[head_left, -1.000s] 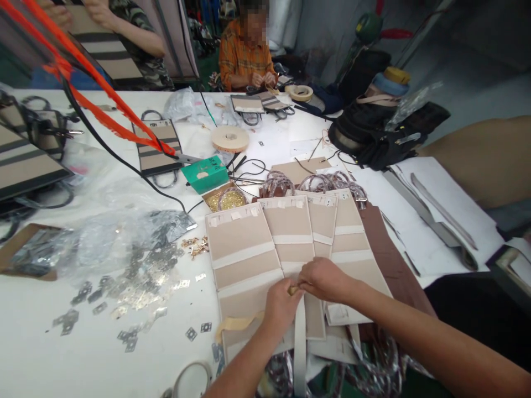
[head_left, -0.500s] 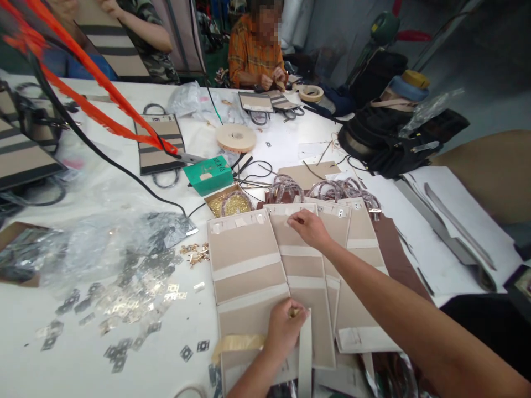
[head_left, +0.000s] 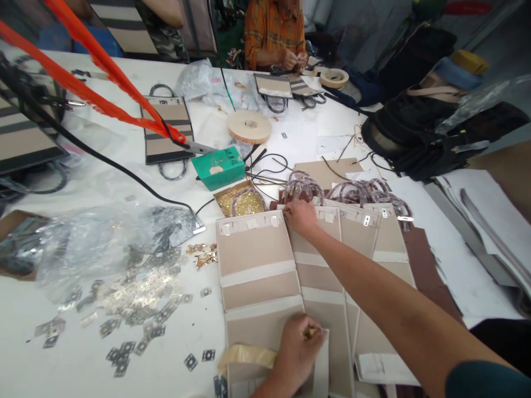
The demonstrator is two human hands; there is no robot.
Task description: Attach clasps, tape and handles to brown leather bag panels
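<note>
Several beige bag panels (head_left: pixel 257 254) with pale cross strips lie fanned out and overlapping in front of me. Low over the leftmost panel, my left hand (head_left: pixel 296 345) is closed around masking tape (head_left: pixel 251 356); one yellowish length trails left from the fist and a paler strip (head_left: pixel 321 362) hangs at its right. My right hand (head_left: pixel 301 216) reaches across to the top of the panels, its fingertips pinched at the upper corner where the leftmost panel meets its neighbour. What lies between those fingertips is hidden.
Loose metal plates (head_left: pixel 141 293) and gold fittings (head_left: pixel 204 255) are scattered left of the panels. Behind them stand a box of gold pieces (head_left: pixel 222 202), a green box (head_left: pixel 219 168) and a tape roll (head_left: pixel 249 126). An orange strap (head_left: pixel 112 72) hangs at upper left. A co-worker (head_left: pixel 274 38) sits opposite.
My right hand has moved left along the panels' top edge to the leftmost panel's corner. My left hand still grips the tape. The view has shifted, so the scene sits differently in frame.
</note>
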